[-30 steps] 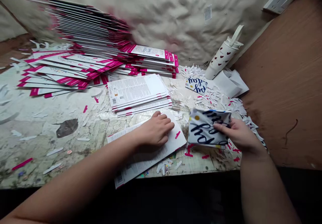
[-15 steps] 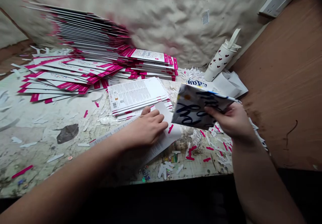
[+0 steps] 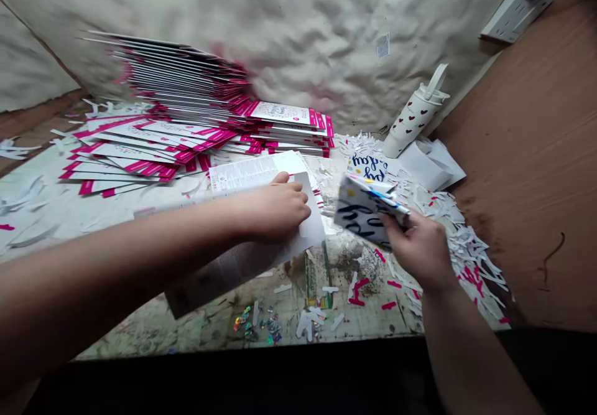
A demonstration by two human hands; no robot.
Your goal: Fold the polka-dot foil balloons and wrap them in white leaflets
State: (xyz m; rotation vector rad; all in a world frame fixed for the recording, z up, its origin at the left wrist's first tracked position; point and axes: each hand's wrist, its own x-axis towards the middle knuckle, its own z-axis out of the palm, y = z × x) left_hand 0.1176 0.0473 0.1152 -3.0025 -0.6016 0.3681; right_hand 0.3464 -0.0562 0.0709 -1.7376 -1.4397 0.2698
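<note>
My left hand [image 3: 280, 208] is closed on the edge of a white printed card sleeve [image 3: 224, 272], which is tilted up off the table. Below and behind the hand lies a low stack of similar card sleeves [image 3: 245, 171], partly covered by the forearm. In my right hand [image 3: 422, 250] is a folded shiny sheet [image 3: 359, 216], white with dark blue lettering and yellow dots, pinched between thumb and fingers. Just beyond it, another lettered folded sheet [image 3: 367, 165] lies on the table.
Tall piles of pink-edged card packs [image 3: 186, 85] stand at the back left. A white tumbler with hearts [image 3: 415, 116] stands at the back right by crumpled white paper [image 3: 422, 166]. Paper scraps [image 3: 466, 247] litter the tabletop. A socket strip [image 3: 515, 10] is on the right wall.
My left hand has raised the card sleeve from the table, swinging it up and left over the stack. My right hand has shifted slightly lower, still holding the folded sheet. The view has turned slightly.
</note>
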